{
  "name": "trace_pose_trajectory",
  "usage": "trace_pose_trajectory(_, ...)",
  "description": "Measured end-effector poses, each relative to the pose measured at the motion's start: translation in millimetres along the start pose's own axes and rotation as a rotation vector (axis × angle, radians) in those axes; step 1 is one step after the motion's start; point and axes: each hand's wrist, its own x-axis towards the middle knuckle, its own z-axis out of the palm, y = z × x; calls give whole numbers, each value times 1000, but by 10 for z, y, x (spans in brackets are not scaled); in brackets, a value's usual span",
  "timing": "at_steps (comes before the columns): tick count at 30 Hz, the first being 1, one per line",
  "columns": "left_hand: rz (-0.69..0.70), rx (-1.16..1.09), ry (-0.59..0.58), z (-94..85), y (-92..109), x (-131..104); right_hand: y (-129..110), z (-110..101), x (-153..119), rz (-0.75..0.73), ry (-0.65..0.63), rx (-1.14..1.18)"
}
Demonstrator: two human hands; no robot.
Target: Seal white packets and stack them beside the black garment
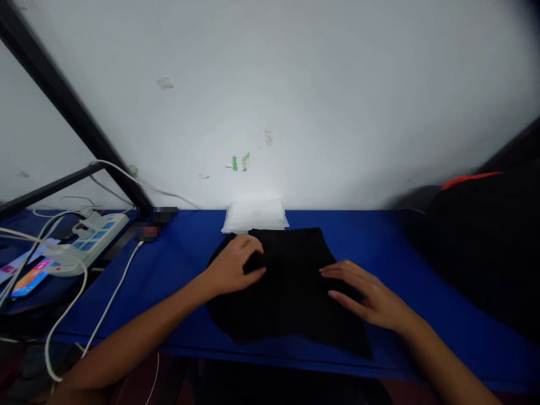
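Near edge first: black cloth (287,304) lies on the blue desk (358,230), roughly centred, uneven outline, one lower corner pointing right and close to the desk's front edge. Could be a garment; too dark to tell folds or layers.

Left hand (232,267) is over the cloth's left part, fingers curled, thumb apart. Grip is partly open, with a clear gap; no pinch seen. Right hand (375,295) is at the right side, fingers loosely extended, thumb apart below them. Grip is open, nothing held. Fingertips look on or just above the fabric; can't confirm contact.

Risks: a pull towards the body could drag that lower corner over the front edge; uneven pressure from the two hands could skew or bunch the cloth. Black on black hides creases, so a doubled layer could be missed.

Farther, white flat packet (256,215) sits just beyond the cloth's far edge, by the wall (337,112). Pushing the cloth away could shove it into the wall. Off left, power strip (99,239) and loose white cable (125,270); a wide left-arm sweep could snag the cable. Bulky dark item with red trim (468,179) at far right, well apart.
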Motion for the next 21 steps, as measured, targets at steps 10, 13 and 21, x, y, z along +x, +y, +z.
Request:
trace_pose_trajectory(10, 158, 401, -441, 100, 125, 156, -49, -41, 122, -46, -42, 31)
trace_pose_trajectory(13, 192, 373, -482, 22, 95, 195, -119, -72, 276, -94, -73, 24)
trace_pose_trajectory(21, 129, 304, -409, 107, -45, 223, -302, 110, 796, -155, -205, -67)
